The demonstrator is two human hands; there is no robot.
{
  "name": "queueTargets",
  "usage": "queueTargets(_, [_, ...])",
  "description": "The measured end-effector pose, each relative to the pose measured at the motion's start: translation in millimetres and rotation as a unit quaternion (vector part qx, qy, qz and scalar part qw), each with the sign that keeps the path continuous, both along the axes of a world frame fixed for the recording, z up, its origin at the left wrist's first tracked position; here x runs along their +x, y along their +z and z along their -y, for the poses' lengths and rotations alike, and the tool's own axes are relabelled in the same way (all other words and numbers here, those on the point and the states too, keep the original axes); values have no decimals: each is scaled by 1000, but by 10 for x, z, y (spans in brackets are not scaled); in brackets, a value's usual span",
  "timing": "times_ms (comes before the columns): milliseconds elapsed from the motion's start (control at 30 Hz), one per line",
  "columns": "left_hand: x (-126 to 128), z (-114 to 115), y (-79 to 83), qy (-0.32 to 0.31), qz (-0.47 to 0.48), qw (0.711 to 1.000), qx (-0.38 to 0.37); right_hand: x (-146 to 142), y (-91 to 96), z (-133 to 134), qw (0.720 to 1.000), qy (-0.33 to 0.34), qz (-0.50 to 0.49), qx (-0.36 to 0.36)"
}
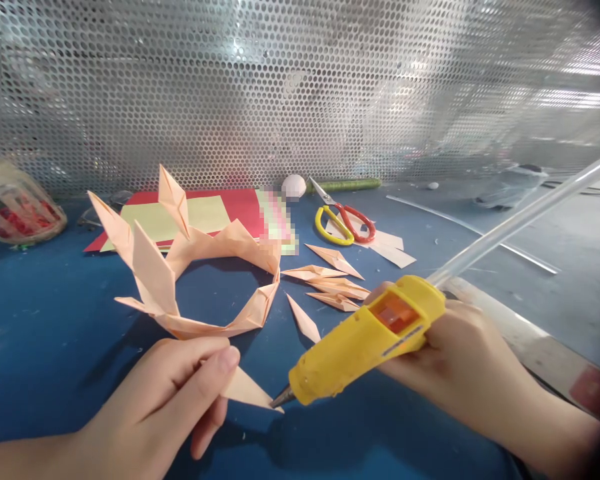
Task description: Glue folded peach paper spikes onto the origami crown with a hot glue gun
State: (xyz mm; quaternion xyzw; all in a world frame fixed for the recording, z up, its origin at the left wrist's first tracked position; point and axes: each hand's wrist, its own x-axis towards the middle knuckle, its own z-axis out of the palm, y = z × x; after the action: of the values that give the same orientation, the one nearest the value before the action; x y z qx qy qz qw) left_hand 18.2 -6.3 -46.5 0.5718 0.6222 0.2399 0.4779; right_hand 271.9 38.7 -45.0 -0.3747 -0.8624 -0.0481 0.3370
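My left hand (pixel 173 393) pinches a small folded peach paper piece (pixel 247 390), its point aimed right. My right hand (pixel 467 360) grips a yellow hot glue gun (pixel 360 340) with a clear glue stick (pixel 525 217) rising from its back. The gun's nozzle touches the tip of the paper piece. Just behind my left hand, a peach paper ring (pixel 190 267) of joined folded spikes lies on the blue table (pixel 45 327).
Several loose folded peach pieces (pixel 330 283) lie right of the ring. Yellow-and-red scissors (pixel 343 220), red and yellow paper sheets (pixel 205 213), a white ball (pixel 293 187) and a green stick (pixel 343 185) sit further back. A basket (pixel 15 207) stands far left. Perforated metal screen (pixel 300 87) behind.
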Motion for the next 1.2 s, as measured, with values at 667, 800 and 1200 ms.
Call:
queueTargets(667, [-105,-28,-130,-78,-8,997,-1,-9,-22,26,1000,4,-3,9])
queueTargets(800, [-107,-33,-122,-69,-3,998,-10,-13,-22,19,1000,-9,15,20])
queueTargets(1200, [-5,-2,1,-16,9,1000,-9,33,-65,1,1000,-15,-3,-4])
